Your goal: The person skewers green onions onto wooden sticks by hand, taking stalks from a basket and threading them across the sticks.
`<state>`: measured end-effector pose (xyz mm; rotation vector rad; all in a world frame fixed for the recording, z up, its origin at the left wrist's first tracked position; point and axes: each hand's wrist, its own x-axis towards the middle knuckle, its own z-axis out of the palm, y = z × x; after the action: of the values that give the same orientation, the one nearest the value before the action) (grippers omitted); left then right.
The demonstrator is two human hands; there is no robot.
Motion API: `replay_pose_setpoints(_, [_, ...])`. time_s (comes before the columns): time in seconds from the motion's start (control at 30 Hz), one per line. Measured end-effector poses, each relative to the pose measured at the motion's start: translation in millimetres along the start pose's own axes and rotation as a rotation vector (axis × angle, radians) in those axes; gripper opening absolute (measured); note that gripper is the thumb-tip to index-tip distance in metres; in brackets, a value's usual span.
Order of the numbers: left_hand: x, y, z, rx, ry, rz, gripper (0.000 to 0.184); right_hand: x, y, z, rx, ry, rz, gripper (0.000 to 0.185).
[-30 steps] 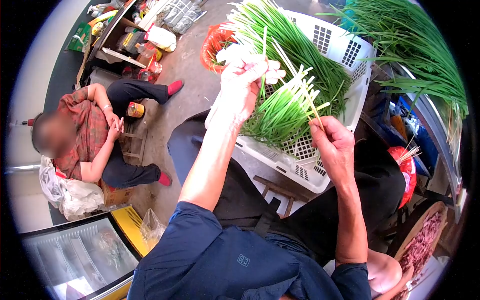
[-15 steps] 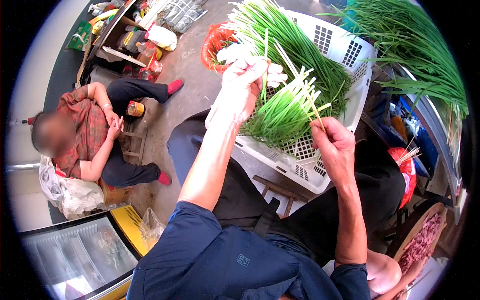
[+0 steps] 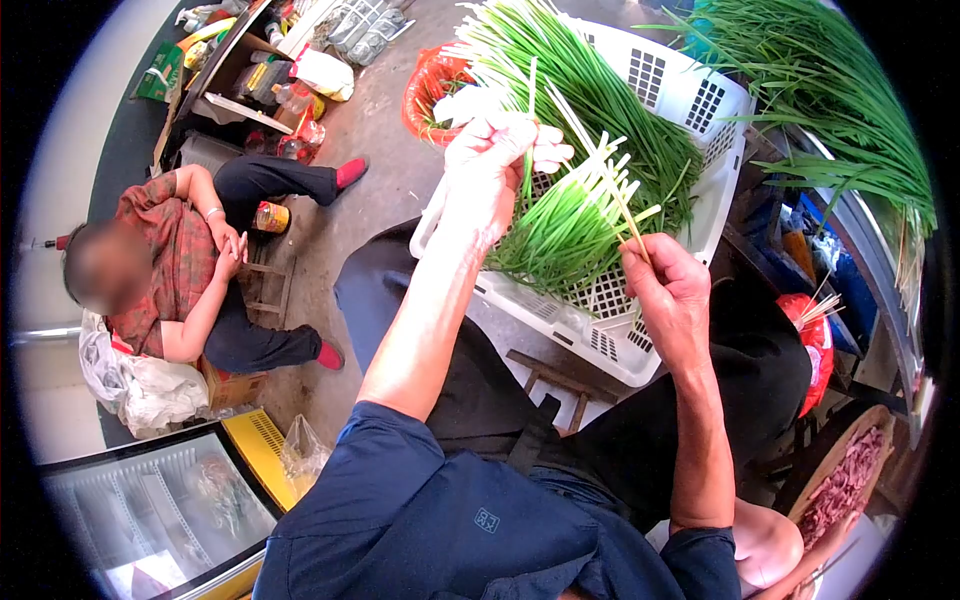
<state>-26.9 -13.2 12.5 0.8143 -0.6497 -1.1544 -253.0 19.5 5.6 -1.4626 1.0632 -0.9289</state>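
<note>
Above the white basket (image 3: 625,372), the right hand (image 3: 668,290) is pinching a stick (image 3: 630,222) apparently partly filled with threaded chives (image 3: 555,225), the left hand (image 3: 490,150) is pinching one stalk (image 3: 532,90), and many loose chives (image 3: 600,95) are seemingly awaiting threading.

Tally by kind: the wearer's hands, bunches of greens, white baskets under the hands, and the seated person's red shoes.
Hands: 2 (left hand, right hand)
Greens: 3 (long bunch, short bunch, outer heap)
White basket: 1
Red shoes: 2
Total: 8
</note>
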Motion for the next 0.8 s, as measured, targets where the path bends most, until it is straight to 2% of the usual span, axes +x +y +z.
replay_pose_setpoints(0.2, [-1, -1, 0, -0.047, -0.1, 0.015, 0.006, -1, 1, -1, -0.003, 0.007, 0.014, 0.007])
replay_pose_setpoints(0.37, [-2, 15, -3, -0.108, -0.109, -0.163, 0.006, -2, 1, -2, -0.006, 0.02, 0.018, 0.008])
replay_pose_setpoints(0.43, [0, 14, -12, -0.133, -0.159, -0.173, 0.008, -2, 3, -2, -0.02, 0.012, 0.006, 0.008])
replay_pose_setpoints(0.57, [-2, 10, -15, -0.009, -0.121, -0.212, 0.01, -4, 6, -4, -0.018, 0.008, 0.027, 0.008])
replay_pose_setpoints(0.63, [-6, 2, -12, 0.157, -0.182, -0.181, 0.019, -4, 6, -4, -0.031, 0.012, 0.022, 0.008])
replay_pose_setpoints(0.67, [-12, 2, -2, 0.2, -0.215, -0.255, 0.016, -4, 6, -3, -0.043, 0.016, 0.019, 0.008])
replay_pose_setpoints(0.7, [-15, -11, 0, 0.153, -0.171, -0.323, 0.02, -4, 6, -4, -0.043, 0.015, 0.019, 0.008])
replay_pose_setpoints(0.8, [-15, -15, 1, 0.137, -0.174, -0.291, 0.022, -4, 6, -5, -0.043, 0.041, 0.061, 0.008])
